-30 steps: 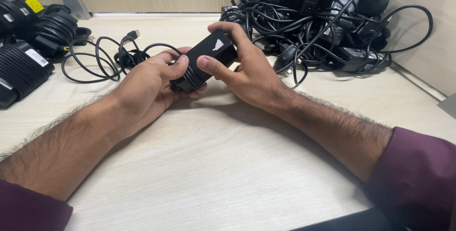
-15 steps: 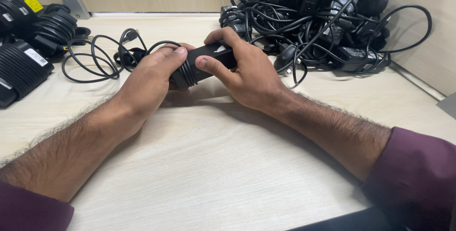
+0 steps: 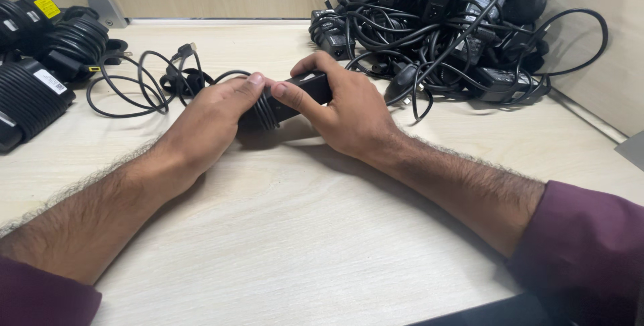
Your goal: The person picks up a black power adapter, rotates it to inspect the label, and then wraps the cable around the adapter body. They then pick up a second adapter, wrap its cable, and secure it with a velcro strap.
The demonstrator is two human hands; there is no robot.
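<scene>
1. Head view: left hand (image 3: 208, 121) and right hand (image 3: 349, 108) both clasped around black power adapter (image 3: 285, 101), cable wound round it, at centre of wooden table (image 3: 282, 245).
2. Far right: tangled adapter pile (image 3: 456, 24). Far left: coiled adapters (image 3: 40, 64), loose cable (image 3: 147, 81) beside.

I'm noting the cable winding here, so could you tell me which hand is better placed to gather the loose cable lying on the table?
Probably the left hand: the loose cable loops just beyond it, while the right hand grips the black adapter.
</scene>
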